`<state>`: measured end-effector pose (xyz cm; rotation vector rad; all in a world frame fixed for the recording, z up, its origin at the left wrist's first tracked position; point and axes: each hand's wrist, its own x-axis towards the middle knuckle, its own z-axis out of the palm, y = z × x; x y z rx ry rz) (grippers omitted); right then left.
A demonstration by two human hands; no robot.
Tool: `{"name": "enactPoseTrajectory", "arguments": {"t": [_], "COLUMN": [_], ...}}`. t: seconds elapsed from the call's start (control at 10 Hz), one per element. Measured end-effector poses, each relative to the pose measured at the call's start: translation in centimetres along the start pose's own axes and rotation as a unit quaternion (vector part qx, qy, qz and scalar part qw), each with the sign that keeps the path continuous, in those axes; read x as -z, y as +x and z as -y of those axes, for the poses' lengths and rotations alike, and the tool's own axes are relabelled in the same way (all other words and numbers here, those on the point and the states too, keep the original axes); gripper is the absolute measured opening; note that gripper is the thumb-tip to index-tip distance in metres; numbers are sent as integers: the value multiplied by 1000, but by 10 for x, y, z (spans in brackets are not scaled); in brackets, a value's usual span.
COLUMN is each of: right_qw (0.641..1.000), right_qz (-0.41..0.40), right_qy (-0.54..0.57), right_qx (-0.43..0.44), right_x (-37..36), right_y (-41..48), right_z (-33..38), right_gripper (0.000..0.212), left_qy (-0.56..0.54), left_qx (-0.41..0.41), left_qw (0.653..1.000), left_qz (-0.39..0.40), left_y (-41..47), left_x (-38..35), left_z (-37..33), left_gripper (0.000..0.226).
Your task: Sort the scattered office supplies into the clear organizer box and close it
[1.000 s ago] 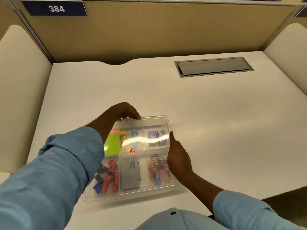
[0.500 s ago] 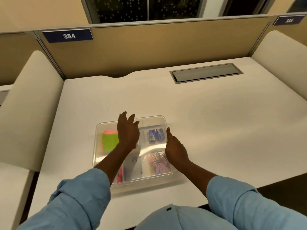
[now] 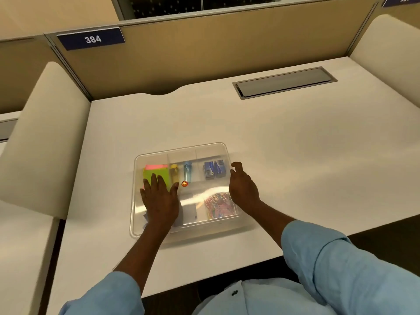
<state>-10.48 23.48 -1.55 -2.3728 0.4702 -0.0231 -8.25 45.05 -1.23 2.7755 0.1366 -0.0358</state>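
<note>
Organizer box (image 3: 205, 149) contents blur beneath left hand (image 3: 160, 202).

only readable one is "384" in white on the dark blue plate (image 3: 91, 39) on the partition's top left; another plate (image 3: 401, 0) top right is cut off, can't read it

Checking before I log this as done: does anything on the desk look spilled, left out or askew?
Nothing stands out. The clear organizer box sits flat on the desk with its supplies inside, and no loose items show around it. The left hand lies flat on the lid; the right hand is at the box's right edge.
</note>
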Motion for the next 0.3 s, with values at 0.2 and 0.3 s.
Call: {"name": "enactPoseTrajectory", "arguments": {"t": [0.2,0.3], "right_qw": [998,996], "right_qz": [-24,-40], "right_qy": [61,82], "right_qx": [26,2], "right_x": [17,39], "right_y": [1,19], "right_z": [-24,-55], "right_gripper": [41,48], "left_qy": [29,14], "left_qx": [11,-46], "left_qw": [999,994], "left_qz": [-13,-99], "left_y": [-13,-9], "left_x": [-13,-17], "left_z": [-8,-30], "left_gripper": [77,63]}}
